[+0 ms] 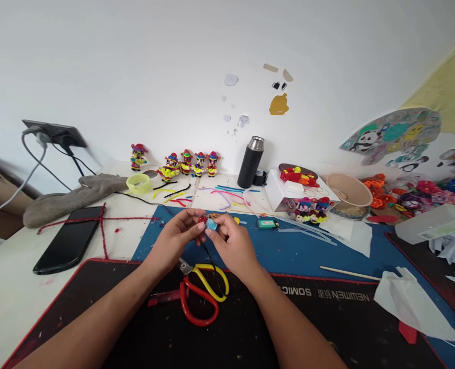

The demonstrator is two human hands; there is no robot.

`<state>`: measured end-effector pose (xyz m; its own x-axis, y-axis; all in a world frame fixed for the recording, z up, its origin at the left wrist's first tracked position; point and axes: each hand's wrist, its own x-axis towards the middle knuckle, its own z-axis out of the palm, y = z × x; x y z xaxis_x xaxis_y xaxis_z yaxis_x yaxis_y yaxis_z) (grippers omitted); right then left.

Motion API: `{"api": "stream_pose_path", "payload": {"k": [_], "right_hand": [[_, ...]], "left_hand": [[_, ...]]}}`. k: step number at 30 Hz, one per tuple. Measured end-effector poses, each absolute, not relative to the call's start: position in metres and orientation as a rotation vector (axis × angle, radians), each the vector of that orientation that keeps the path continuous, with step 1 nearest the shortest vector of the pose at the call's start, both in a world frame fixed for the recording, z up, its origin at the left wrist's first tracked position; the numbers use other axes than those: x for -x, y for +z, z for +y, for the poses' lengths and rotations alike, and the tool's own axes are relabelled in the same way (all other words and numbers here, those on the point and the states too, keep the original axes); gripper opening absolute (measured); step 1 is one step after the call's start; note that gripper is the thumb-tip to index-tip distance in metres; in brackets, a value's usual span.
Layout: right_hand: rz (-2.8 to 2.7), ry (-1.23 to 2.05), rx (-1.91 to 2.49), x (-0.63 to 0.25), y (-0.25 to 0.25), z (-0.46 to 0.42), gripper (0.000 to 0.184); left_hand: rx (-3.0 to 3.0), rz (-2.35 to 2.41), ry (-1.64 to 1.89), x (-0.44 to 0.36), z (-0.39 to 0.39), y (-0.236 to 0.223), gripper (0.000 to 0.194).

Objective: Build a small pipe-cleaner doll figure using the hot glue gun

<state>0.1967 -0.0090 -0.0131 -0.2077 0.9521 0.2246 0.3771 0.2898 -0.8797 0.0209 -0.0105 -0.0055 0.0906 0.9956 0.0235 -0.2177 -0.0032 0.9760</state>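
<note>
1. One small red-and-blue piece (211, 224) is held up between two hands, over the blue mat (300, 259) near its far-left corner. It lies right of the left fingertips and left of the right ones; neither hand is nearer, as both touch it. Its long axis seems to run sideways, but fingers cover too much to be sure.
2. The left hand (181, 230) pinches the red end between thumb and fingers; the right hand (233, 241) grips the blue end, thumb nearest the viewer.
3. One pair of scissors (186, 281), one red loop and one yellow, lies below the hands on the dark mat (250, 333), just inside its far edge.
4. One green case (268, 224) lies near the blue mat's far edge, right of the hands; one wooden stick (350, 273) lies near its boundary with the dark mat.
5. Along the table's far edge, five upright figures (186, 162) stand left of one black flask (249, 166). Two more figures (321, 209) are before one white box (279, 189).
6. Toward the table's left edge: one phone (69, 241), two crossed red stems (102, 220) partly over it, and one yellow ring (138, 184) farther back.
</note>
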Motion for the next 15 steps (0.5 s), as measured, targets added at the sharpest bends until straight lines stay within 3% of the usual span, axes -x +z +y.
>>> {"api": "stream_pose_path", "payload": {"k": [9,15], "right_hand": [[-1.656,1.171,1.134,-0.1958,-0.0076,-0.0121,0.033],[-1.479,1.308,1.107,-0.1972,-0.0066,-0.0089,0.035]], "left_hand": [[-0.958,0.962,1.312,-0.0148,-0.0067,-0.0060,0.038],[-1.028,0.949,1.276,-0.0141,-0.0069,-0.0093,0.035]]}}
